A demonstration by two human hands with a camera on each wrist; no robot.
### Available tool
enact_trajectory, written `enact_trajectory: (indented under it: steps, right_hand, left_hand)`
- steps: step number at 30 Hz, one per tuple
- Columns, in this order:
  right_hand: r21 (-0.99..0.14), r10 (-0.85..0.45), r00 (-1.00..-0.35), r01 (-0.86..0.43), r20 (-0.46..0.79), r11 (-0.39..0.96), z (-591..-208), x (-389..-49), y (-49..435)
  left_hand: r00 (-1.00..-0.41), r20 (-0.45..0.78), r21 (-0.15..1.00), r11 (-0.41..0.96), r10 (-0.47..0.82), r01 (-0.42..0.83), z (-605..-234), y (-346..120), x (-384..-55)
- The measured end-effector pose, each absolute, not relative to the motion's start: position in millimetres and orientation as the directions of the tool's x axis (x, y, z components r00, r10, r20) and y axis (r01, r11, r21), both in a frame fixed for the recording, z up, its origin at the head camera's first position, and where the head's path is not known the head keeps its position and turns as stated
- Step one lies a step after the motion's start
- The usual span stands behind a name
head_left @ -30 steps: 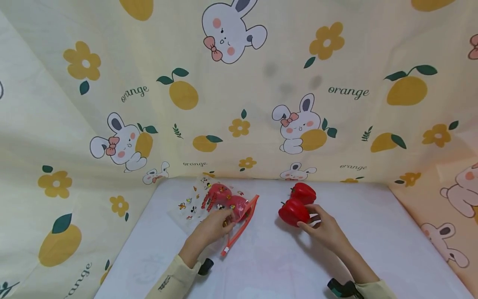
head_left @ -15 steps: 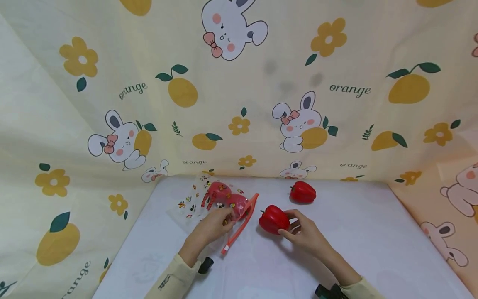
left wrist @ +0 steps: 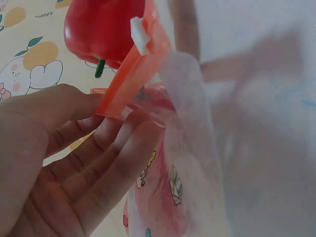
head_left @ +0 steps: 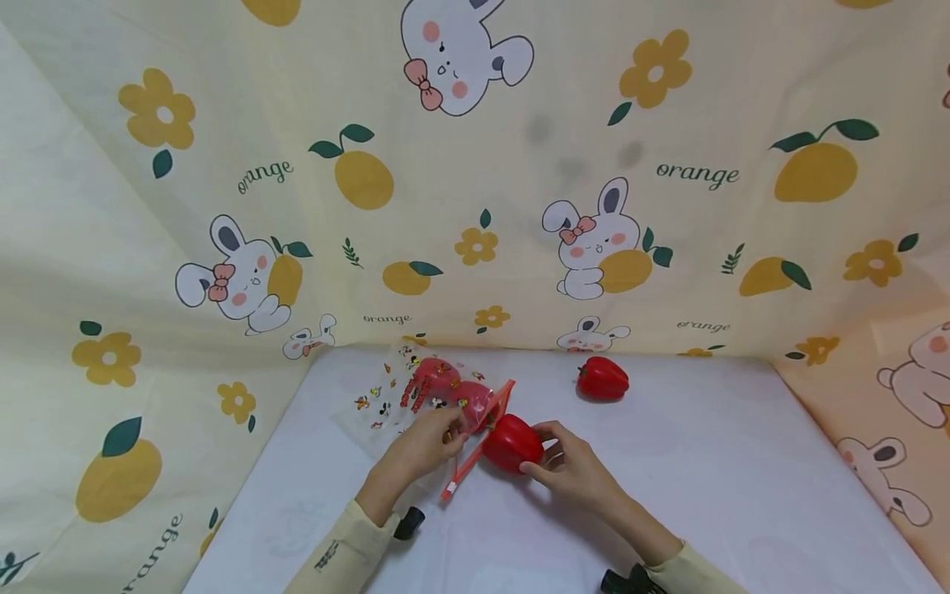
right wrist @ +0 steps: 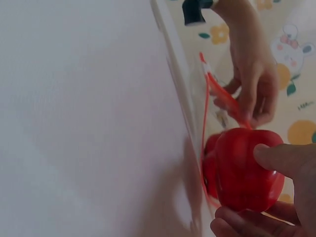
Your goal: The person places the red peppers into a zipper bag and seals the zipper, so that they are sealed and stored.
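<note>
A clear zip bag (head_left: 378,412) with cartoon prints and an orange zip edge (left wrist: 129,69) lies on the left part of the table. Two red bell peppers (head_left: 436,376) show through its plastic. My left hand (head_left: 425,441) pinches the bag's edge near its mouth, thumb on one side and fingers on the other in the left wrist view. In my right hand (head_left: 575,466) is another red bell pepper (head_left: 512,444), gripped between thumb and fingers, its green stem pointing toward the bag. It overlaps the orange zip edge in the head view.
One more red bell pepper (head_left: 603,379) lies at the back of the white table (head_left: 712,462). A cloth (head_left: 475,198) printed with rabbits and oranges hangs behind and along the sides. Black devices (head_left: 410,524) are strapped at both wrists.
My right hand has carried its bell pepper leftward from beside the back pepper to the bag's mouth. The left hand stays at the bag's edge.
</note>
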State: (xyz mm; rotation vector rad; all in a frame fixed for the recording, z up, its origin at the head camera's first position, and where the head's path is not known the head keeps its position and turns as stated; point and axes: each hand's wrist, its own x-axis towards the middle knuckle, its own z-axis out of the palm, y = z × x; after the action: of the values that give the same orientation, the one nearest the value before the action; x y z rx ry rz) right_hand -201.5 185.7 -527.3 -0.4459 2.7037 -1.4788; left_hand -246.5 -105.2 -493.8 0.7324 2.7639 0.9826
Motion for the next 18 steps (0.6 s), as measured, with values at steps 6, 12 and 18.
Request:
enact_trajectory:
  steps: [6, 12, 18]
  right_hand:
    - [-0.832, -0.274, -0.956, -0.237, 0.107, 0.502, -528, -201, 171]
    - [-0.823, -0.283, -0.953, -0.247, 0.109, 0.512, -530, -201, 163]
    - [-0.800, -0.294, -0.948, -0.269, 0.122, 0.536, -530, -203, 157]
  left_hand:
    - [-0.870, 0.081, 0.622, 0.658, 0.486, 0.425, -494, -105, -246]
    - [-0.867, 0.103, 0.617, 0.652, 0.487, 0.440, -492, -104, -245]
    - [-0.869, 0.114, 0.600, 0.664, 0.482, 0.447, -491, -103, -244]
